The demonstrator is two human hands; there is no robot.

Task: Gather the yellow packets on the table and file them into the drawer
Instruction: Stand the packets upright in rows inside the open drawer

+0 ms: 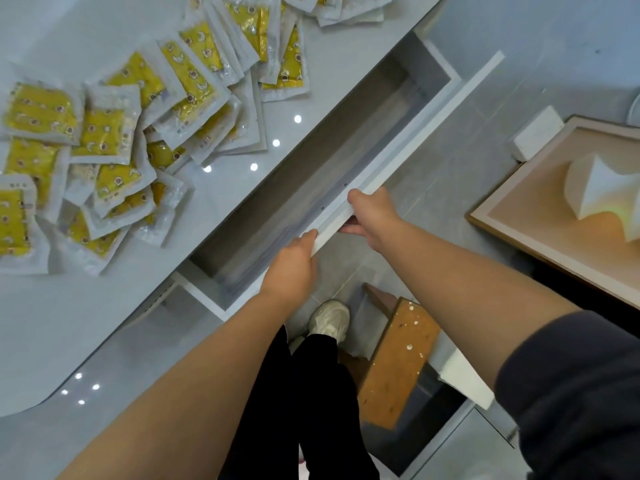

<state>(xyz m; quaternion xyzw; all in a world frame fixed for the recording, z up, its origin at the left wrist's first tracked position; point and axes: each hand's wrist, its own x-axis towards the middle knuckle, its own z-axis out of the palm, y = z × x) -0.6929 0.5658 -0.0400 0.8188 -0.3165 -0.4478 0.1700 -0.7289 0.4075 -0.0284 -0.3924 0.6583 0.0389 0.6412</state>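
We saw the yellow packets strewn in a loose, overlapping heap across the far left of the glossy white table. They were flat, square sachets with wide white sealed borders and a yellow middle dotted with small brown and white marks. Some lay face up, some were half buried under their neighbours, and a few showed only a pale side. The heap ran off the far edge of view.

The drawer stood open below the table's right edge, a long, narrow grey trough. Its inside was blurred, so we could not tell what lay in it. Our left hand curled its fingers round the near end of the white front panel. Our right hand gripped the same panel just beyond, with the thumb over the top and the fingers beneath.

A bare strip of tabletop separated the nearest packets from the table's edge above the drawer. To the right of the panel there was grey floor. A paint-spattered wooden stool stood near our shoe, and a low wooden frame lay further right.
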